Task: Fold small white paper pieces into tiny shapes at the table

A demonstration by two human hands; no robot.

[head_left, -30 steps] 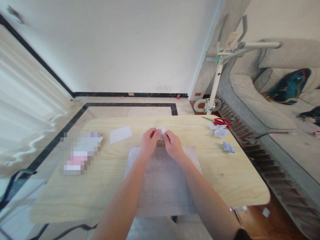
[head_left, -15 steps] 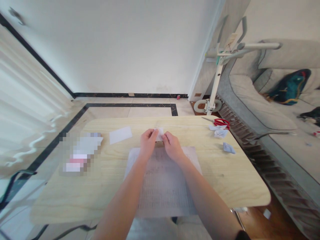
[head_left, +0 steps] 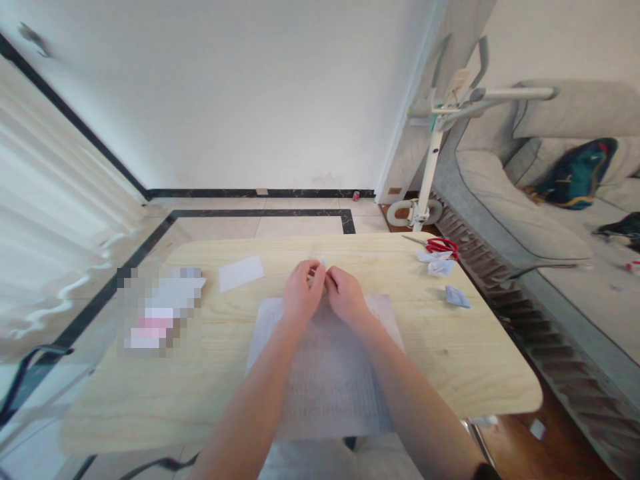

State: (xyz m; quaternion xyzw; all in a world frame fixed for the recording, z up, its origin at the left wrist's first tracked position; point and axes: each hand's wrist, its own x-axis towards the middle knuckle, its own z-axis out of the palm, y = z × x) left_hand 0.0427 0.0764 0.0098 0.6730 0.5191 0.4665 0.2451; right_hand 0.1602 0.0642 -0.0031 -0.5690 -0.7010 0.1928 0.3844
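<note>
Small white paper (head_left: 322, 262) between the fingertips of both hands, over the middle of the far half of a pale wooden table (head_left: 480, 360).
Paper mostly hidden by fingers, only a sliver showing; left hand (head_left: 303, 291) pinches it between thumb and fingers, right hand (head_left: 345, 293) closes in from the other side, fingers curled, its exact hold on the paper too covered to tell. Wrists and forearms cross a large printed sheet (head_left: 333, 407), text too blurred to read. Left of the hands, a flat white slip (head_left: 241, 273); farther left, a pixelated item (head_left: 167, 300). Far right corner: red-handled scissors (head_left: 443, 249), folded white papers (head_left: 440, 268) against the handles, a bluish folded piece (head_left: 457, 297) nearer. Beyond the table's right side, a grey sofa (head_left: 530, 207) bearing a dark teal bag (head_left: 583, 175).
</note>
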